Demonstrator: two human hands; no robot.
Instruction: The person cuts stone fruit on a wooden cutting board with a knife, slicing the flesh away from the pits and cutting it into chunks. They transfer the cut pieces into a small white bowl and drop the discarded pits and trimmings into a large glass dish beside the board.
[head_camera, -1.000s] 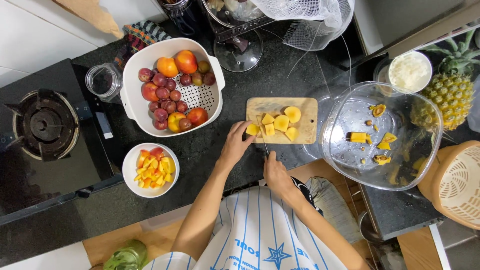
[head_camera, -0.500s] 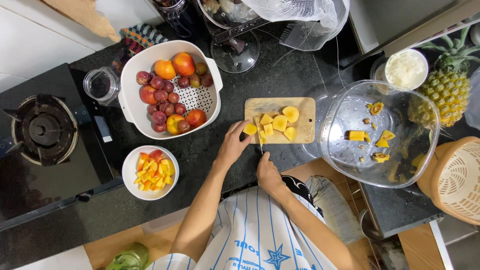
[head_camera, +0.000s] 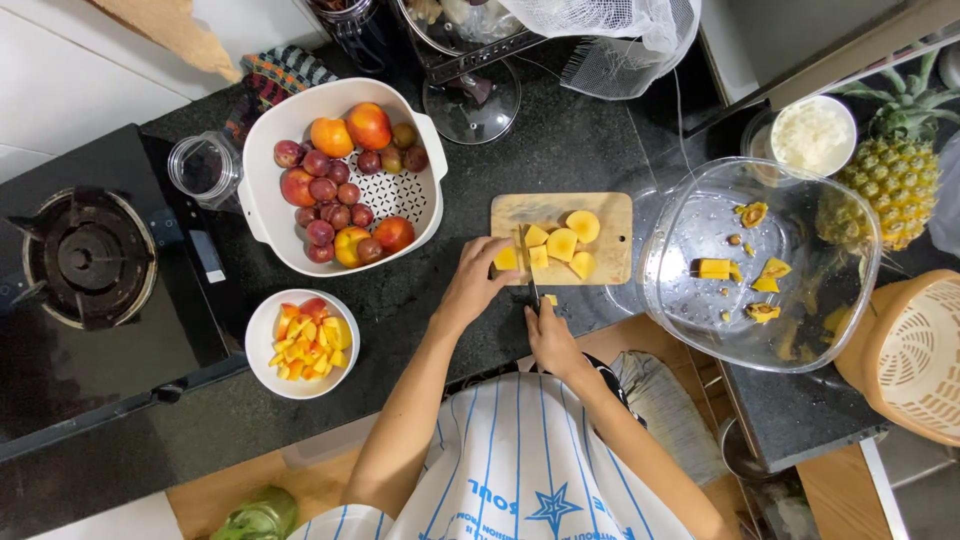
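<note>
At frame centre, left hand (head_camera: 478, 285) pins a yellow fruit piece (head_camera: 507, 258) on the cutting board (head_camera: 610, 215); right hand (head_camera: 548, 335) grips the knife (head_camera: 531, 285). Fingertips sit beside the blade: a slip risks a cut.

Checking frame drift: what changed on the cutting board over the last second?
The right hand with the knife slid left along the cutting board toward the left hand, which still pins a yellow fruit piece at the board's left end. The colander of whole fruit, bowl of cut fruit and clear bowl stayed put.
</note>
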